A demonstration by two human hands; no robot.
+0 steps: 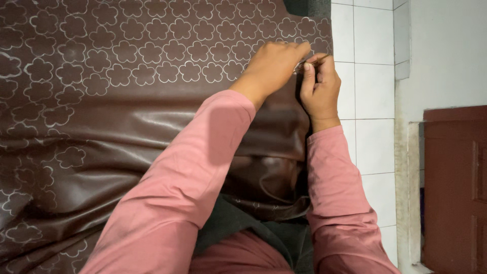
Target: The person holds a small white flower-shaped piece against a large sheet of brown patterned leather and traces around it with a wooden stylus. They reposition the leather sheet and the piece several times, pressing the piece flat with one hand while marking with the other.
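Head view: both hands meet at the brown flower-patterned sheet's (127, 111) right edge. The left hand (274, 63) is curled shut, pressing the sheet flat; the right hand (319, 89) pinches a thin, unclear object (304, 63) there.

You have no packages, labels, signs or screens anywhere near your hands here.

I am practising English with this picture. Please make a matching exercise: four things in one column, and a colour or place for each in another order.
Things:
1. sheet
2. sleeves
3. tiles
4. door

Descriptions:
A. white, right of the sheet
B. dark red, at the far right
C. brown with flower outlines
D. pink

Pairs: 1-C, 2-D, 3-A, 4-B
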